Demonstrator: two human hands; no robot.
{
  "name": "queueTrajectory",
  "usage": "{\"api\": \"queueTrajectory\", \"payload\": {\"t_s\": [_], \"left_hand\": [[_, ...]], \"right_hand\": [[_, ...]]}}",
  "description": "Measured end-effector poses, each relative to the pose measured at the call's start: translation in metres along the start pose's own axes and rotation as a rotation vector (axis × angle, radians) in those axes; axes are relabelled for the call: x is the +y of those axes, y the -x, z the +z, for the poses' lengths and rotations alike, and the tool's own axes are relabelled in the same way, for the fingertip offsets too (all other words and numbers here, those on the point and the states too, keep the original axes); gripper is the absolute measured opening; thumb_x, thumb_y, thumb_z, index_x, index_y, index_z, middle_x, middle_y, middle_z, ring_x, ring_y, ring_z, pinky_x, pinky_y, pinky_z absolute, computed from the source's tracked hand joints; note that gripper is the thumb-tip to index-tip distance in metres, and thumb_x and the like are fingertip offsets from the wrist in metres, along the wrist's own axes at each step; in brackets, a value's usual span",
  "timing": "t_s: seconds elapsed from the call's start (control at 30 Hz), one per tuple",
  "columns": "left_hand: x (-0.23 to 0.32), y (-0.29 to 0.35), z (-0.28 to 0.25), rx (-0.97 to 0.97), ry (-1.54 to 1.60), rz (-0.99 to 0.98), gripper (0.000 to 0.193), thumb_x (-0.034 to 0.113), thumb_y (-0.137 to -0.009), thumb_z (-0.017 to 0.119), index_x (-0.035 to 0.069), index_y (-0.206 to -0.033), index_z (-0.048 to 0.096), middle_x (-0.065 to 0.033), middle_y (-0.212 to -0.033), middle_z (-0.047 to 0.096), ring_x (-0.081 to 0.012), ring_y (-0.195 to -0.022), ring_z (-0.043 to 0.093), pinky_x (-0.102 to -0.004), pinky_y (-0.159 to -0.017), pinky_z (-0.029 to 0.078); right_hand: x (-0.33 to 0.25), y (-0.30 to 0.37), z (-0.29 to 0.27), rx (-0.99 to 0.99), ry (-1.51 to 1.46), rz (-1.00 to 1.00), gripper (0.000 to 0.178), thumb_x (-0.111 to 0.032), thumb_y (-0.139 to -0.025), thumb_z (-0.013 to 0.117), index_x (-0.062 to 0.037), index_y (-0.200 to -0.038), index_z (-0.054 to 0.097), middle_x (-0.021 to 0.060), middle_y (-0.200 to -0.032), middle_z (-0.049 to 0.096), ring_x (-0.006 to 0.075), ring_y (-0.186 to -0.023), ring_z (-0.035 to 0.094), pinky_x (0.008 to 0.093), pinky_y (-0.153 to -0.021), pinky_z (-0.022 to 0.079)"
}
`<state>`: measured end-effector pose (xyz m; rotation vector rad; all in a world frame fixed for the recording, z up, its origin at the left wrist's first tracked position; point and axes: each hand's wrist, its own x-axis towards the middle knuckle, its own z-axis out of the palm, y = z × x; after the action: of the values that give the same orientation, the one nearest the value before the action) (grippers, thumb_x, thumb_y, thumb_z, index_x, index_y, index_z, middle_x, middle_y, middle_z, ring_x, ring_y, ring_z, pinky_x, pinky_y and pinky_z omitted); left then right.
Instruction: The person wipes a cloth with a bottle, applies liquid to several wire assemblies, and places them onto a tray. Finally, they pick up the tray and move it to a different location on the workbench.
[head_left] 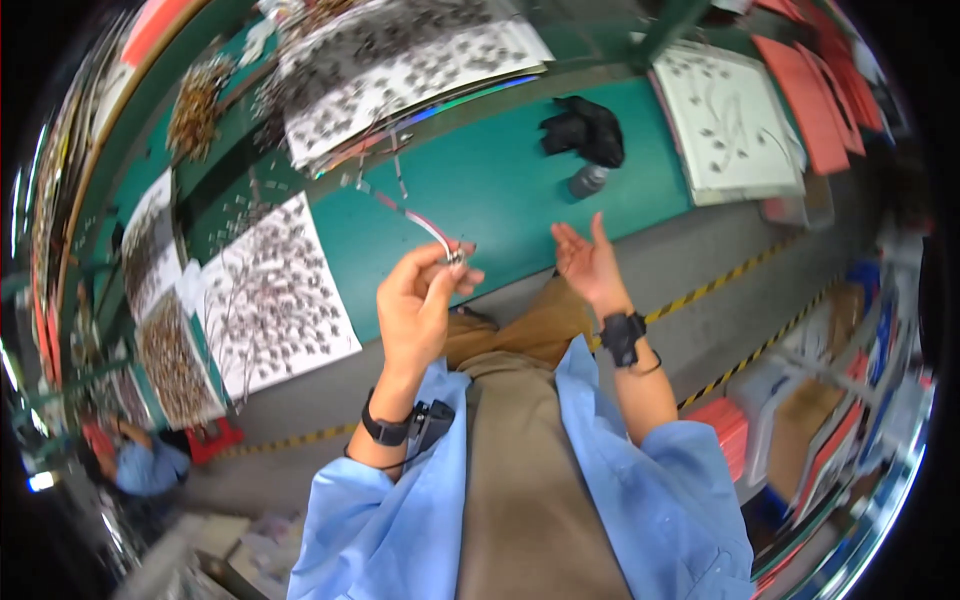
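My left hand point(420, 305) pinches a small metallic part point(456, 257) between thumb and fingers, above the near edge of the green table point(450, 160). From that part a red-and-white wire lead point(428, 224) runs up and away to the left, ending in a small light connector. My right hand point(588, 265) is held palm up at the table edge, fingers spread, with nothing in it. Beyond it stand a grey cylindrical container point(588, 181) and a bunched black item point(590, 130), perhaps a glove or cloth.
White sheets covered with small dark wired parts lie at left point(275, 300) and at the back point(420, 75). A stack with a few such parts point(725, 130) and red folders point(815, 110) are at right. Another person point(150, 466) is at the lower left.
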<state>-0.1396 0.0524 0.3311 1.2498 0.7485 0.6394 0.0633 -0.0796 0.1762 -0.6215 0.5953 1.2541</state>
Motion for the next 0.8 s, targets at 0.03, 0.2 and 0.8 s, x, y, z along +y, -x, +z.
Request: {"api": "queueTrajectory", "payload": {"t_s": [0.03,0.2,0.8], "left_hand": [[-0.001,-0.012,0.008,0.035,0.041,0.034,0.018,-0.003,-0.084,0.05,-0.006,-0.101,0.052,-0.0154,-0.098,0.06,-0.0171,-0.075,0.062,-0.0242,-0.062,0.051],[0.001,-0.047,0.06,0.199,0.138,0.105,0.018,-0.004,-0.082,0.051,-0.006,-0.101,0.051,-0.0167,-0.097,0.06,-0.0187,-0.076,0.062,-0.0263,-0.063,0.052],[0.044,-0.002,0.121,0.302,0.298,0.18,0.019,-0.002,-0.082,0.055,-0.007,-0.1,0.053,-0.0139,-0.09,0.059,-0.0168,-0.074,0.061,-0.026,-0.061,0.052]], "right_hand": [[-0.017,-0.017,0.001,0.003,0.032,0.051,0.048,-0.044,-0.082,0.055,-0.0018,-0.105,0.052,0.0093,-0.095,0.06,0.013,-0.064,0.053,0.0233,-0.055,0.045],[-0.079,-0.069,0.01,-0.1,-0.207,0.349,0.069,-0.052,-0.077,0.057,0.0037,-0.114,0.042,0.0118,-0.101,0.057,0.0187,-0.07,0.053,0.0261,-0.055,0.045],[-0.121,0.062,0.136,-0.454,0.38,-0.094,0.062,-0.045,-0.075,0.064,-0.0023,-0.115,0.044,0.0154,-0.115,0.05,0.0263,-0.09,0.055,0.0325,-0.071,0.048]]}}
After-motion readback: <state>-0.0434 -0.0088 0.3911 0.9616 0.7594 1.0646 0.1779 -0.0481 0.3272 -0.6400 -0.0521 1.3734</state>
